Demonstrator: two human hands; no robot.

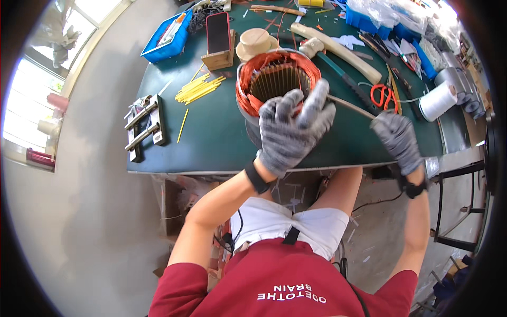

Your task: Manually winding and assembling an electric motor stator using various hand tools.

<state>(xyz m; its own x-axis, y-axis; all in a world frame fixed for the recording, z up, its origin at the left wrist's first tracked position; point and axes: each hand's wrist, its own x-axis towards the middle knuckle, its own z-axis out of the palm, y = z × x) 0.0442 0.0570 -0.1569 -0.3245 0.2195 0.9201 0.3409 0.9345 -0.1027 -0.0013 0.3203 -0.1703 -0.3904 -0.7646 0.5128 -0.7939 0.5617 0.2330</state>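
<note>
On the table stands a motor stator (272, 79) with orange-red copper windings around its slotted core. My left hand (296, 127), in a grey knit glove, lies over its near rim. Those fingers bend onto the winding, one stretched farther along the right side. From that side a thin pale strand (351, 107), cord or stick, runs straight to my right hand (397, 138). That hand, gloved alike, is closed around the strand's outer end. What the left fingertips touch inside the rim is partly hidden.
Yellow sticks (198, 90), a phone (217, 34) on a wooden stand and a metal fixture (143, 127) lie left. A mallet (314, 47), red-handled scissors (384, 96) and a white thread spool (438, 101) lie right. A blue tray (153, 50) sits far left.
</note>
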